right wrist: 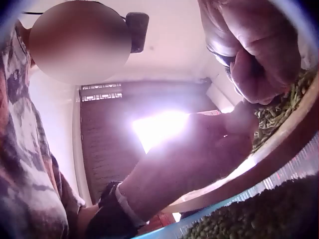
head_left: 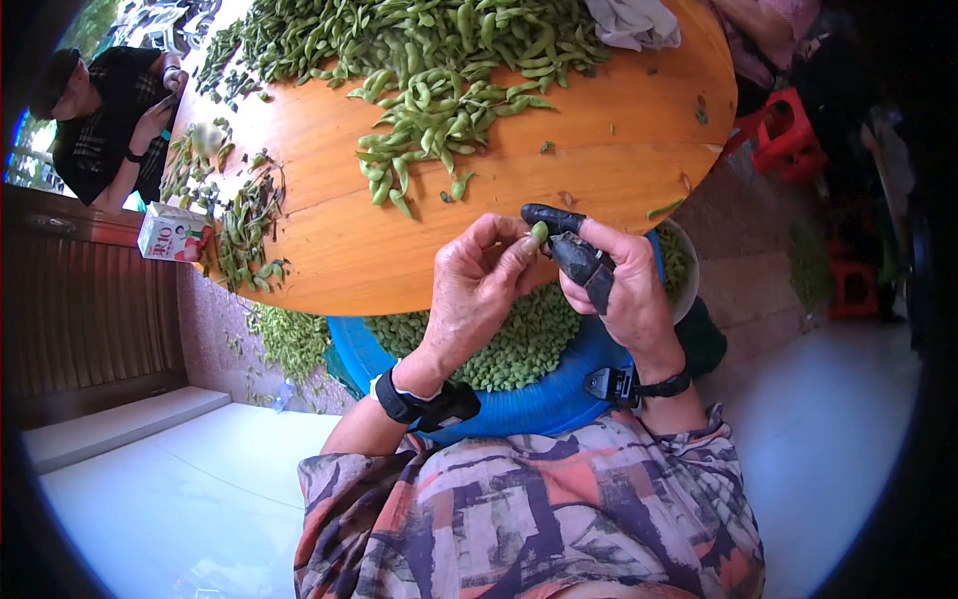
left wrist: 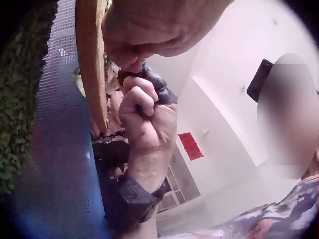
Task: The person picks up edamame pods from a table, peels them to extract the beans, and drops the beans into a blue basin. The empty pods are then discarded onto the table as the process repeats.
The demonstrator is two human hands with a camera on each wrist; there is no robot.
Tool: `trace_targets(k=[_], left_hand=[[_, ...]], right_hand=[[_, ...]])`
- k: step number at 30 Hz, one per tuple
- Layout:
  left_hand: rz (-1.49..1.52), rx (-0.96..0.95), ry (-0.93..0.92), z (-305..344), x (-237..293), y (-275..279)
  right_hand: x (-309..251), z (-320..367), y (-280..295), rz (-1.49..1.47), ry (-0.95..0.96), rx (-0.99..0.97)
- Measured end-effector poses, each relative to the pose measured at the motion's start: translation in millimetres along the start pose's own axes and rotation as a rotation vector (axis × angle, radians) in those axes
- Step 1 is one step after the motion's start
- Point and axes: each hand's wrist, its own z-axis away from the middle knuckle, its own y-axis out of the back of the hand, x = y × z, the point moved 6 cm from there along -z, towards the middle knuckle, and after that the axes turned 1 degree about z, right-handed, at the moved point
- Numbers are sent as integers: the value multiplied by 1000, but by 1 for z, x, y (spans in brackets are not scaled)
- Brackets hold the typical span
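Note:
Over the table's near edge, my two hands meet at a small green soybean pod [head_left: 540, 231]. My left hand [head_left: 471, 282] pinches it between thumb and curled fingers. From the other side, my right hand [head_left: 631, 285] holds it with a thumb and forefinger wrapped in black coverings [head_left: 582, 262]. Below the hands, shelled green soybeans [head_left: 526, 344] fill a large blue basin [head_left: 555, 401]. In the left wrist view the right hand [left wrist: 149, 119] has its other fingers folded in; the pod is hidden there.
A heap of soybean pods [head_left: 439, 40] covers the far side of the wooden table [head_left: 329, 240], with stems [head_left: 249, 225] at left. A carton [head_left: 174, 233] stands at the left edge, near a seated person [head_left: 110, 130]. Right are a white bowl [head_left: 683, 268] and red stool [head_left: 788, 135].

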Motion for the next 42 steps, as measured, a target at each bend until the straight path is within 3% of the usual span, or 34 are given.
trace_targets(k=[4, 6, 9, 11, 13, 16, 18, 19, 21, 22, 24, 25, 27, 28, 31, 33, 34, 37, 42], left_hand=[[-19, -11, -9, 5, -1, -2], [398, -182, 222, 10, -6, -12], [343, -122, 233, 18, -7, -19], [283, -120, 186, 23, -13, -22], [-44, -26, -50, 24, -5, -21], [-77, -23, -39, 26, -9, -24], [-104, -22, -49, 27, -9, -24], [68, -78, 54, 28, -13, -25], [239, -132, 163, 29, -18, -27], [402, -181, 274, 30, -25, -31], [608, -251, 402, 33, -33, -36], [607, -250, 408, 34, -33, -35], [456, -252, 405, 38, -32, -32], [454, -250, 412, 41, -30, -30], [220, -259, 398, 44, -31, -19], [-495, -251, 173, 42, -30, -4], [-784, -241, -138, 42, -11, -10], [-1031, -238, -278, 46, -8, -6], [-1106, -231, -266, 45, -16, 4]], right_hand=[[-12, 6, 1, 248, 191, 94], [-2, 8, 7, -12, 78, -57], [2, 17, 13, -17, -9, -24], [-7, 23, 15, 97, 62, -21], [-11, 27, 19, 207, 137, -13], [1, 33, 22, 192, 124, -70], [0, 33, 24, 284, 287, 18], [-4, 35, 23, 282, 284, 20], [-3, 37, 21, 91, 91, -33], [4, 36, 26, 87, 88, -30], [27, 37, 23, -446, -142, -227], [27, 39, 22, -450, -145, -224], [3, 42, 23, 340, 290, -56], [6, 43, 21, 335, 286, -54], [-2, 57, 8, 774, 636, -29], [0, 59, 10, 786, 572, -100], [0, 59, 13, 763, 559, -79], [2, 55, 30, 764, 563, 139], [13, 57, 38, 652, 402, 133]])
